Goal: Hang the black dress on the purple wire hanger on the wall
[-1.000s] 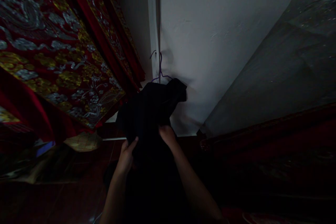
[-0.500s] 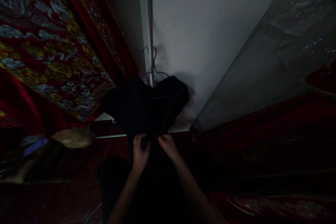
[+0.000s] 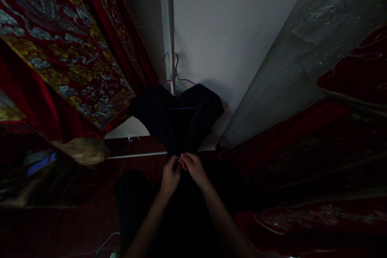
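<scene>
A dark garment (image 3: 208, 107) hangs by its shoulders from a thin purple hanger (image 3: 177, 74), hooked at a narrow white upright edge. Its two front edges run down and meet at my hands. My left hand (image 3: 171, 173) is closed on the garment's front, thumb and fingers pinching the cloth. Right against it, my right hand (image 3: 192, 167) is also closed, its fingertips pinched at the front edge. The fingertips of both hands nearly touch. Any small fastener between them is too dark to make out.
Red cloth with gold and silver embroidery (image 3: 81, 68) hangs at the left. A pale wall (image 3: 229, 28) stands behind the garment. Clear plastic sheeting (image 3: 299, 44) and more red embroidered cloth (image 3: 356, 72) are at the right. Dark red tiles (image 3: 87, 209) cover the floor, with a white cable (image 3: 105, 240).
My left hand has moved right, and the two hands have come together at the garment's front. The left front panel has been drawn inward. The view has shifted slightly.
</scene>
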Action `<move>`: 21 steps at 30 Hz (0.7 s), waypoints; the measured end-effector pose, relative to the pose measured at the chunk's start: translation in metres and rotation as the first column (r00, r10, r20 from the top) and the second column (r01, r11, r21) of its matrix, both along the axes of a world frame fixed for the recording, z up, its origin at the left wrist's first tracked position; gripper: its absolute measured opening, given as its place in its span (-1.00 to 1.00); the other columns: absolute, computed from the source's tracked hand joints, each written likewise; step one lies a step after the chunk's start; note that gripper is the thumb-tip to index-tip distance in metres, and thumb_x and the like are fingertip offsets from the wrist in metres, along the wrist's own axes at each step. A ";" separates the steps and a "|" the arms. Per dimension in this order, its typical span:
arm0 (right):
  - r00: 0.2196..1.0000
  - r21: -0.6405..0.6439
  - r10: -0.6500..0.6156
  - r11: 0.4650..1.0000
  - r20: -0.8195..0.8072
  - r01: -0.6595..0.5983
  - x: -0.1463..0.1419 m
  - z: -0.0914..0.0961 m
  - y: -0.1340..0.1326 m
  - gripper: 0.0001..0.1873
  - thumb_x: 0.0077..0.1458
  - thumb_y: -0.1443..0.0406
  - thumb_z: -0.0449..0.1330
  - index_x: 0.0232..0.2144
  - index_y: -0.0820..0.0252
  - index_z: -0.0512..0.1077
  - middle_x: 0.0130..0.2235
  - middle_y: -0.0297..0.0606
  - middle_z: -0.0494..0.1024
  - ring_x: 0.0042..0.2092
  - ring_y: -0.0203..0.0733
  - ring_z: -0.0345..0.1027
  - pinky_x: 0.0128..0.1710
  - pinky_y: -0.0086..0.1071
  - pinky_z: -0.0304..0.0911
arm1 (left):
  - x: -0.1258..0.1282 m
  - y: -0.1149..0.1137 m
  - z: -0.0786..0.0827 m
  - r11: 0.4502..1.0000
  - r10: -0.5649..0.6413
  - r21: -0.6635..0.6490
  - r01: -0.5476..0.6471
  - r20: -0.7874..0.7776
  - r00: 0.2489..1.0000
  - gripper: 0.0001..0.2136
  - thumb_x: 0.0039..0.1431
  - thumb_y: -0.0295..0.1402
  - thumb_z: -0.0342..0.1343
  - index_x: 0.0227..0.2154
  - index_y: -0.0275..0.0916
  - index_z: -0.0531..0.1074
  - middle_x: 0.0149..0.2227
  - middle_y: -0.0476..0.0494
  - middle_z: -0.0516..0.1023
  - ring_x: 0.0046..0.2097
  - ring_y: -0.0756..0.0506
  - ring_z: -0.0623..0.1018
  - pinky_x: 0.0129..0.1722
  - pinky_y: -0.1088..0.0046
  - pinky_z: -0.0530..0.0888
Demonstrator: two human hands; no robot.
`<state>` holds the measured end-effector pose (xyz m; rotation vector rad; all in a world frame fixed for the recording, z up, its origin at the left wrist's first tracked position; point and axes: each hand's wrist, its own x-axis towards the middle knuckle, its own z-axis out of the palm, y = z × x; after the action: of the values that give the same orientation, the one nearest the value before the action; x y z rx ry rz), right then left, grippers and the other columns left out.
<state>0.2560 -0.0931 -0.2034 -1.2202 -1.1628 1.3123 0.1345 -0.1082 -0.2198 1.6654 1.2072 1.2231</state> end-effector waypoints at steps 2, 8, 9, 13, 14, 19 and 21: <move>1.000 -0.004 -0.012 1.000 0.007 0.012 0.003 -0.003 -0.005 -0.50 0.04 -0.13 0.16 -0.54 0.17 0.43 -0.63 -0.40 0.30 -0.57 -0.31 0.14 -0.52 -0.40 0.09 | 0.004 -0.005 -0.003 1.000 -0.003 -0.004 0.003 0.019 1.000 -0.91 0.21 -0.47 0.00 -0.37 -0.21 0.38 -0.39 -0.02 0.48 -0.30 -0.06 0.51 -0.22 0.44 0.41; 0.985 0.089 -0.123 0.990 0.120 0.113 0.014 -0.009 -0.009 -0.59 0.05 -0.05 0.24 -0.51 0.14 0.33 -0.53 -0.38 0.37 -0.47 -0.26 0.27 -0.43 -0.39 0.16 | 0.008 -0.007 0.000 1.000 -0.021 -0.011 0.021 0.045 0.999 -0.91 0.27 -0.40 0.03 -0.28 -0.21 0.43 -0.28 -0.10 0.55 -0.19 -0.10 0.56 -0.13 0.39 0.44; 0.979 0.113 -0.137 0.986 0.150 0.121 0.014 -0.009 -0.009 -0.61 0.06 -0.04 0.23 -0.48 0.13 0.33 -0.50 -0.37 0.39 -0.44 -0.24 0.30 -0.40 -0.39 0.18 | 0.007 -0.007 0.001 1.000 -0.017 -0.010 0.017 0.045 0.999 -0.91 0.26 -0.40 0.04 -0.27 -0.21 0.44 -0.27 -0.11 0.56 -0.18 -0.11 0.56 -0.12 0.39 0.44; 0.970 0.131 -0.096 0.989 0.224 0.068 0.013 -0.006 -0.009 -0.70 0.14 0.03 0.17 -0.43 0.11 0.33 -0.46 -0.34 0.43 -0.41 -0.21 0.35 -0.36 -0.36 0.22 | 0.003 -0.009 0.003 0.999 0.028 -0.025 -0.027 0.030 0.999 -0.92 0.24 -0.38 0.06 -0.31 -0.20 0.45 -0.29 -0.10 0.56 -0.20 -0.12 0.56 -0.14 0.40 0.44; 0.968 0.130 -0.079 0.990 0.238 0.049 0.012 -0.005 -0.010 -0.71 0.15 0.04 0.15 -0.43 0.11 0.32 -0.47 -0.35 0.42 -0.42 -0.21 0.34 -0.37 -0.36 0.22 | 0.002 -0.011 0.004 0.999 0.038 -0.033 -0.037 0.026 0.999 -0.92 0.23 -0.37 0.06 -0.32 -0.20 0.45 -0.30 -0.09 0.56 -0.21 -0.12 0.56 -0.15 0.41 0.44; 0.978 0.091 0.013 0.995 0.209 -0.032 0.008 0.001 -0.015 -0.67 0.17 0.05 0.11 -0.52 0.10 0.29 -0.59 -0.41 0.35 -0.51 -0.26 0.27 -0.42 -0.38 0.18 | -0.002 -0.015 0.006 0.997 0.076 -0.031 -0.076 0.011 0.997 -0.93 0.20 -0.39 0.06 -0.33 -0.20 0.44 -0.34 -0.06 0.54 -0.27 -0.10 0.55 -0.21 0.44 0.43; 0.985 0.064 0.043 0.996 0.165 -0.055 0.007 0.004 -0.017 -0.67 0.15 0.05 0.12 -0.53 0.12 0.34 -0.62 -0.41 0.34 -0.54 -0.27 0.26 -0.46 -0.39 0.16 | -0.003 -0.015 0.006 0.995 0.096 -0.021 -0.095 0.012 0.995 -0.94 0.20 -0.39 0.06 -0.34 -0.20 0.43 -0.37 -0.04 0.51 -0.29 -0.08 0.53 -0.23 0.45 0.42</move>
<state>0.2627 -0.1097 -0.1994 -1.2755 -1.3515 1.2161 0.1320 -0.1237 -0.2142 1.5983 1.3000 1.2732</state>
